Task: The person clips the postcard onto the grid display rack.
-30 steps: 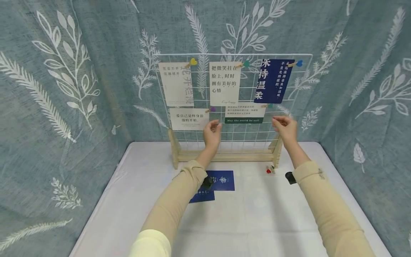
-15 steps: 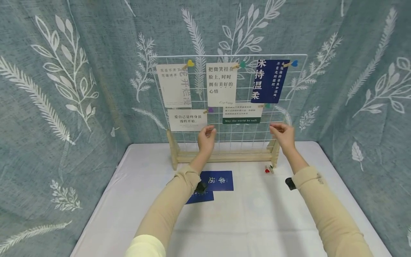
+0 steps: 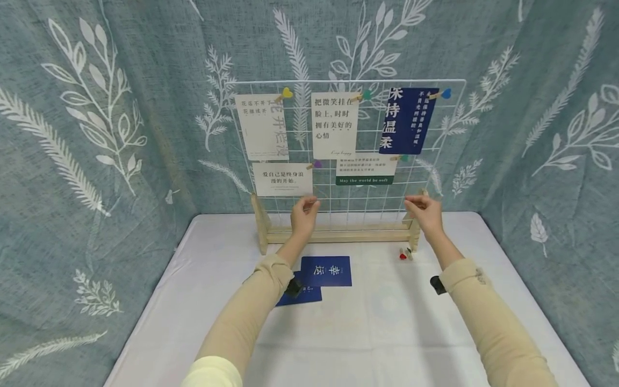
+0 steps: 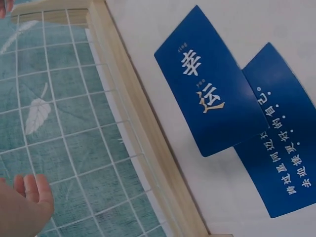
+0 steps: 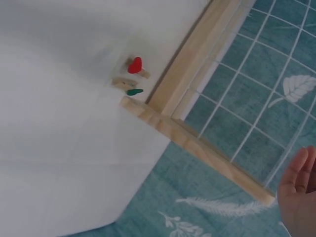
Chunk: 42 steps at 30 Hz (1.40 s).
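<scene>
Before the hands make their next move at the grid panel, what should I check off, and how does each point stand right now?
1. Left hand free of any card or clip: ok, nothing visible in it.
2. Right hand free: cannot tell, fingers curled near the panel's right post.
3. Wire grid panel upright in its wooden base: ok.
4. Five cards clipped on the grid: ok, though the dark blue card hangs tilted.
5. Two blue cards on the table within reach: ok, overlapping.
6. Spare clips available beside the base: ok, one red, one green.
</scene>
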Available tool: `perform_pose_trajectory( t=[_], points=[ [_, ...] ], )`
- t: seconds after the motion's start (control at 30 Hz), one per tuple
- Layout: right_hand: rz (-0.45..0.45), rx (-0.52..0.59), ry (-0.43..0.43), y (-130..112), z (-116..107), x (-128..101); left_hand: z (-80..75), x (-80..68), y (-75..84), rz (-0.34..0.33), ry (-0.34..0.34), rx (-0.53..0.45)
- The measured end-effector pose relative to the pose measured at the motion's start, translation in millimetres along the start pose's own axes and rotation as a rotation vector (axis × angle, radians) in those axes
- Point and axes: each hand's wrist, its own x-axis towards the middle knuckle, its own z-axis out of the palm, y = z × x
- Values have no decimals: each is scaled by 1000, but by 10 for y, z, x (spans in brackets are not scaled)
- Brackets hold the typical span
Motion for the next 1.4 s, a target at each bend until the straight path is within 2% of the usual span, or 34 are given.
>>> perform_pose_trajectory(
  t=[0.03, 0.07, 0.2, 0.23, 0.27, 0.3, 0.37, 0.5, 0.6, 0.67, 0.7, 0.77, 0.8, 0.83, 0.87, 0.9, 0.93, 0.97, 1.0, 1.07, 1.1, 1.13, 1.2, 1.3, 1.4],
  points=[
    [-6, 6, -6, 10, 4, -3, -13, 0, -16, -14, -19, -6],
    [-10, 12, -10, 17, 11, -9, -15, 2, -56, 3, -23, -16],
    [-2, -7, -24, 65, 23, -40, -135, -156, 229, -95, -144, -5],
    [3, -21, -26, 80, 26, -50, -96, -124, 83, -88, -157, -11],
    [8, -37, -29, 94, 32, -62, -96, -142, 55, -75, -161, -6],
    [12, -54, -33, 111, 36, -72, -128, -187, 130, -113, -194, 8],
    [17, -79, -39, 147, 49, -87, -152, -225, 117, -121, -223, 14],
    [13, -103, -70, 208, 61, -112, -136, -215, -86, -133, -255, 47],
    [2, -101, -88, 257, 65, -132, -70, -170, -431, -100, -246, 74],
    [2, -98, -82, 304, 63, -150, -21, -179, -671, -47, -242, 94],
    [6, -103, -84, 330, 57, -163, -26, -212, -644, -72, -268, 103],
    [19, -106, -88, 386, 49, -194, -16, -277, -734, -34, -296, 121],
    [25, -109, -88, 415, 46, -208, -48, -339, -593, -44, -318, 127],
    [29, -107, -90, 441, 45, -222, -55, -394, -519, -44, -314, 136],
    [31, -112, -97, 463, 42, -235, -37, -400, -573, -60, -323, 155],
    [32, -114, -103, 483, 41, -247, -94, -454, -387, -69, -342, 159],
    [33, -113, -105, 504, 45, -261, -89, -473, -434, -33, -334, 177],
    [34, -113, -106, 523, 48, -273, -114, -495, -400, -17, -355, 173],
    [37, -119, -108, 540, 49, -285, -164, -544, -222, -31, -373, 196],
    [47, -127, -111, 573, 52, -308, -197, -587, -170, -6, -408, 197],
    [52, -129, -108, 593, 56, -319, -259, -665, 67, -5, -429, 194],
    [58, -133, -109, 610, 59, -332, -249, -680, 54, -3, -441, 202],
    [67, -142, -112, 644, 64, -362, -314, -792, 360, -57, -475, 222],
    [85, -144, -108, 705, 68, -403, -313, -869, 399, -68, -502, 289],
    [102, -146, -106, 773, 86, -432, -338, -913, 370, -83, -519, 334]
  ],
)
